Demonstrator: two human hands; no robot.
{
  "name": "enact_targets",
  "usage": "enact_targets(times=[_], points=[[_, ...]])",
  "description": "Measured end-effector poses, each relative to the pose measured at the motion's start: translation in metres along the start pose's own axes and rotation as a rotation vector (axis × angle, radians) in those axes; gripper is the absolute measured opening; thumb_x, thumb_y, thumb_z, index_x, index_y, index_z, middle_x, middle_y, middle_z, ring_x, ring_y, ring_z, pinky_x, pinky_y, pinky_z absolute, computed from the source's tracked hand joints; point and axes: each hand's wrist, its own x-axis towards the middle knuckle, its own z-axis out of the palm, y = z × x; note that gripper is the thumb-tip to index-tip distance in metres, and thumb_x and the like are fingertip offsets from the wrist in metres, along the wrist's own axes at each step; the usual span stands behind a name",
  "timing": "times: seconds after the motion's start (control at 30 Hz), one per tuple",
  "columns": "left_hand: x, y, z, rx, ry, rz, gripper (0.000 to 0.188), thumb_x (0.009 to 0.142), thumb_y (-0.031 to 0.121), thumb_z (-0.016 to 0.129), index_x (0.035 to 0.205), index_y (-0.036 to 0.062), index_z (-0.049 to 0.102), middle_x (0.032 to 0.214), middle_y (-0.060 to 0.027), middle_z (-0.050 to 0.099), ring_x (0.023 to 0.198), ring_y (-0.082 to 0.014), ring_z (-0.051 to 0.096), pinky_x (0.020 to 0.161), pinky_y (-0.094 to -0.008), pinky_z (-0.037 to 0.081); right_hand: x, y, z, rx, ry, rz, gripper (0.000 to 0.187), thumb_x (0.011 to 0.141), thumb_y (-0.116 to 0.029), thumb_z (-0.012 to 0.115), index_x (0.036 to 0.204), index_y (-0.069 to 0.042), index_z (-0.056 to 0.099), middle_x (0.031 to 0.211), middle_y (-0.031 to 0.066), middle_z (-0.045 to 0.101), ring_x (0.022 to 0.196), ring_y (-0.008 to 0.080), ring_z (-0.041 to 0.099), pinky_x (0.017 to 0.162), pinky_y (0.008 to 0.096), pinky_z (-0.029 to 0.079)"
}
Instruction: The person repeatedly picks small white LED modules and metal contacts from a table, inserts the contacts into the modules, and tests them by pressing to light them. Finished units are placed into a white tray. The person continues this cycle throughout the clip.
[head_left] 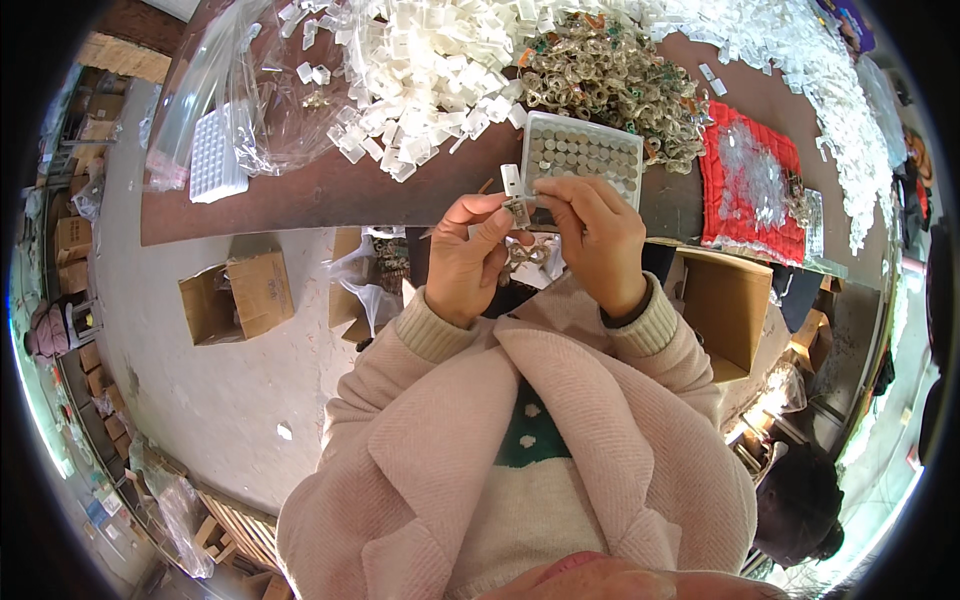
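Small white rectangular plastic piece with a translucent lower part: held up between both hands, over the near edge of the brown worktop. Step in hand looks like close two-handed fitting or adjusting of this one piece. Next move seems to call for a steady left grip and a small, precise push or turn from the right.

Pose: both forearms reach forward in pale pink coat sleeves, wrists bent inward. Left hand pinches the piece's lower part, thumb and index closed on it. Right hand comes in from the side, palm down, fingers bent to its right edge, touching or nearly; can't tell if they've closed on anything. What hangs beneath the hands: too small to tell.

Just past the hands, translucent rectangular plastic tray with round grey discs. Right of it, red quilted cloth. Beyond, heap of clear ring-shaped plastic pieces; left of that, heap of white rectangular plastic pieces.
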Motion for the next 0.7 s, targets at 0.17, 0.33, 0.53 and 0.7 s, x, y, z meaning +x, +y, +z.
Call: enact_targets(times=[0.17, 0.33, 0.53, 0.7], points=[[0.001, -0.003, 0.004, 0.0, -0.046, 0.023, 0.012, 0.098, 0.006, 0.064, 0.109, 0.0027, 0.063, 0.1, -0.0103, 0.069, 0.079, -0.0191, 0.071, 0.05, -0.0193, 0.05, 0.0, -0.013, -0.004, 0.053, 0.023, -0.032, 0.018, 0.078, -0.001, 0.072, 0.095, -0.007, 0.069, 0.088, 0.0063, 0.071, 0.077, 0.0282, 0.066, 0.069, 0.0372, 0.052], [-0.004, 0.0, 0.005, -0.09, -0.081, -0.047, 0.014, 0.097, 0.009, 0.065, 0.11, 0.0037, 0.064, 0.098, -0.0082, 0.07, 0.074, -0.0134, 0.068, 0.051, -0.019, 0.047, 0.005, -0.011, -0.014, 0.124, -0.109, -0.046, 0.018, 0.078, -0.003, 0.074, 0.095, -0.008, 0.071, 0.089, 0.0055, 0.07, 0.075, 0.0272, 0.065, 0.07, 0.036, 0.048], [-0.005, -0.001, 0.01, -0.099, -0.063, -0.018, 0.017, 0.097, 0.013, 0.065, 0.112, 0.0051, 0.065, 0.097, -0.0049, 0.071, 0.071, -0.0086, 0.065, 0.047, -0.0156, 0.04, -0.004, -0.019, -0.016, 0.094, -0.061, -0.136, 0.027, 0.078, -0.005, 0.076, 0.105, -0.008, 0.073, 0.098, 0.0085, 0.069, 0.082, 0.0271, 0.065, 0.072, 0.0362, 0.048], [-0.004, 0.003, 0.015, -0.176, -0.101, -0.072, 0.017, 0.094, 0.008, 0.069, 0.11, 0.0032, 0.066, 0.1, -0.0085, 0.072, 0.078, -0.0164, 0.069, 0.07, -0.0278, 0.058, -0.004, -0.024, -0.013, 0.35, 0.043, 0.148, 0.026, 0.086, -0.006, 0.073, 0.111, -0.002, 0.07, 0.096, 0.009, 0.07, 0.081, 0.0202, 0.068, 0.073, 0.0322, 0.053]])
